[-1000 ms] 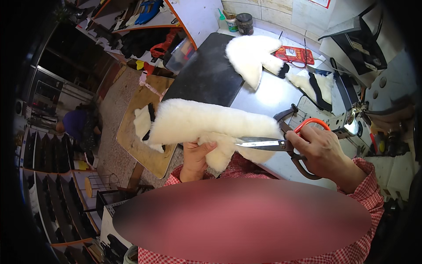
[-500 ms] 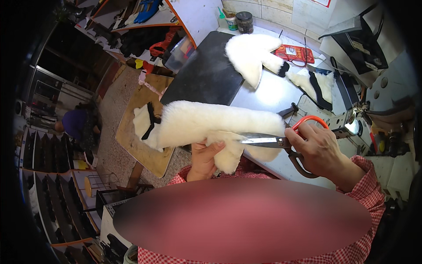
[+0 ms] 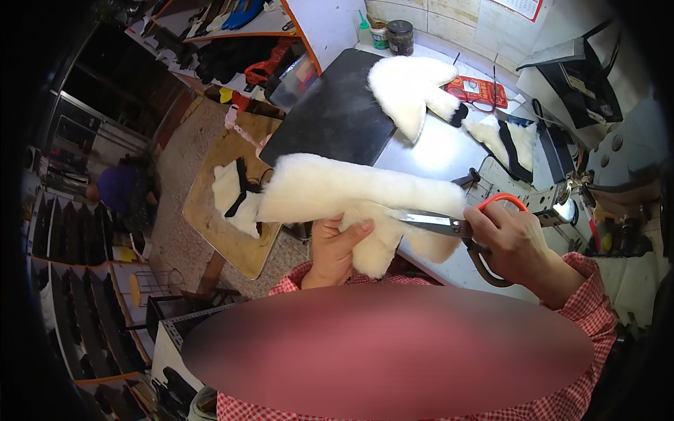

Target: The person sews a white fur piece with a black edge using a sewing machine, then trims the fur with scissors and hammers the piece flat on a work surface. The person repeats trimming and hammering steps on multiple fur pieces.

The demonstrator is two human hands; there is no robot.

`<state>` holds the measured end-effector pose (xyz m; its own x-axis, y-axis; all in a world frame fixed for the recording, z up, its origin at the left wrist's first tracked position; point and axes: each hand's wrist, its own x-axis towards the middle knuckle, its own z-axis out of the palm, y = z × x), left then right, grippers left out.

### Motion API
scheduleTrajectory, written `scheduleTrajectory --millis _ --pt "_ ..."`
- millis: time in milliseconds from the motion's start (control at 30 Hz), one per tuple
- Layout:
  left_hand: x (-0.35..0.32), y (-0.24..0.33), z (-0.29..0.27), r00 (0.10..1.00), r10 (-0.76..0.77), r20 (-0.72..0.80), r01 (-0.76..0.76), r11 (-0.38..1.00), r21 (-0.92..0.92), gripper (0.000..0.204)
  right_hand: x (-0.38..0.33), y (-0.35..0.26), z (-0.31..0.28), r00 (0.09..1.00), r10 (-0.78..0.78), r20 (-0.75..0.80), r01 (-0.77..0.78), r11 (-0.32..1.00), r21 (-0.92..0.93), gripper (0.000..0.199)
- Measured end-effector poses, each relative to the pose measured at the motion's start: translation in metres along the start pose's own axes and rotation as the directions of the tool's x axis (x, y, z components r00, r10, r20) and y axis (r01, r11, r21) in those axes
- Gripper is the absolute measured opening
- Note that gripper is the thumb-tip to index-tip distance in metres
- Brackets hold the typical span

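Observation:
A long piece of white fleece [image 3: 365,181] is held up before me, its furry side showing along the top. My left hand [image 3: 335,249] grips its lower part, the thumb pressed over a hanging flap [image 3: 378,254]. In my right hand [image 3: 516,242] is a pair of scissors [image 3: 439,223] with one orange-red handle loop and one dark loop. Their blades point left and lie against the fleece where the flap meets the long strip. The blade tips are partly hidden by the fur.
On the white table [image 3: 421,161], a black mat [image 3: 330,105], a cut fleece piece [image 3: 404,88], a red packet [image 3: 477,92] and a black-trimmed fleece piece [image 3: 507,144] lie beyond my hands. A sewing machine [image 3: 562,200] stands right. At left, a wooden board [image 3: 203,217] holds another trimmed piece [image 3: 235,196].
The fleece, both hands and the scissors have shifted slightly right in the picture. The blade tips show a little farther right along the fleece. Both hands keep their hold.

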<state>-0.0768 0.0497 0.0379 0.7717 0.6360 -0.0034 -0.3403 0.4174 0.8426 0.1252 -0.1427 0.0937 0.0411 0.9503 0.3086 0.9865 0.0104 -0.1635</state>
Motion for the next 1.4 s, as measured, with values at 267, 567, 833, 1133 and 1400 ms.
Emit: scheduleTrajectory --millis 267,567,833,1133,1400 --pt "0.001 -0.001 0.004 0.999 -0.020 -0.028 0.020 1.000 0.003 0.033 0.008 -0.002 0.004 0.998 0.018 0.066 -0.018 1.000 0.005 0.028" --pt "0.002 -0.003 0.002 0.994 -0.104 -0.037 0.105 0.994 0.014 0.031 0.017 -0.003 0.008 0.999 0.016 0.052 -0.013 0.998 -0.065 0.028" --pt "0.000 -0.007 0.000 0.996 -0.092 0.009 0.093 0.994 -0.058 0.032 0.018 -0.006 0.012 0.996 0.011 0.090 -0.012 1.000 0.010 0.030" --pt "0.001 -0.009 -0.004 0.980 -0.192 -0.045 0.194 0.980 0.042 0.031 0.019 -0.005 0.022 0.995 0.030 0.092 -0.034 0.998 0.045 0.029" --pt "0.001 -0.013 -0.010 0.984 -0.164 -0.061 0.166 0.986 0.020 0.030 0.015 -0.004 0.033 0.994 0.015 0.109 -0.021 0.998 0.060 0.035"
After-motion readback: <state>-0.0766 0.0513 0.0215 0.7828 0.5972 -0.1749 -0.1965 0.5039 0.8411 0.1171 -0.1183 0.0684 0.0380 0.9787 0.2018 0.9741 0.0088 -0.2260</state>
